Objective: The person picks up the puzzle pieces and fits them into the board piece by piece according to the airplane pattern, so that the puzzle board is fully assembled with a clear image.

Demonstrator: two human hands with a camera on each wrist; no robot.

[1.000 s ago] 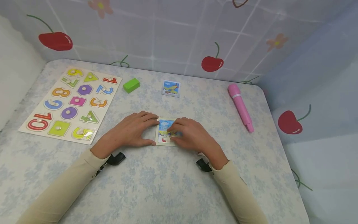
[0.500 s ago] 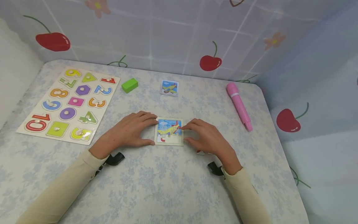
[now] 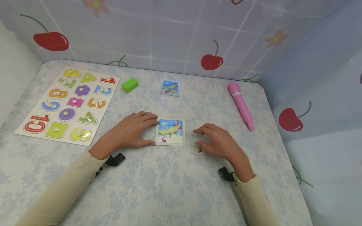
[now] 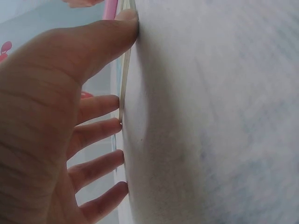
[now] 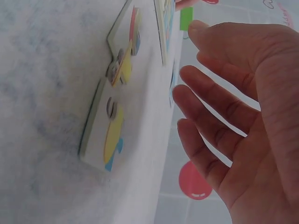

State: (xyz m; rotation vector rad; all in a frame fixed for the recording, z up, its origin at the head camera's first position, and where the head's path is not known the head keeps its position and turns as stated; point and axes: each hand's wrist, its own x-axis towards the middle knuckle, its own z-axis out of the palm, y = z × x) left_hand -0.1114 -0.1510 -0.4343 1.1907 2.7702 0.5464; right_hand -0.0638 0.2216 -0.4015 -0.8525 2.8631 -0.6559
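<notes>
A small jigsaw board (image 3: 184,131) with a yellow airplane picture lies mid-table; a pale bare area shows at its lower right. My left hand (image 3: 130,130) rests at the board's left side, thumb and index fingertips touching its edge at two corners. In the left wrist view, the thumb (image 4: 93,44) meets the thin edge and the other fingers reach down to the table. To the right of the board, my right hand (image 3: 222,142) hovers with relaxed, parted fingers, holding nothing. Beneath it lie jigsaw pieces (image 5: 96,130), partly hidden by the hand in the head view.
A picture card (image 3: 170,87) with the same airplane lies behind the board, near a green block (image 3: 130,85). At left is a knobbed number puzzle (image 3: 94,128). A pink microphone-shaped toy (image 3: 241,106) lies at back right. Cherry-print curtain (image 3: 169,37) borders the table's back.
My right hand has lifted off the board, where it was touching pieces, and moved right to above the loose pieces. The left hand has stayed at the board's edge.
</notes>
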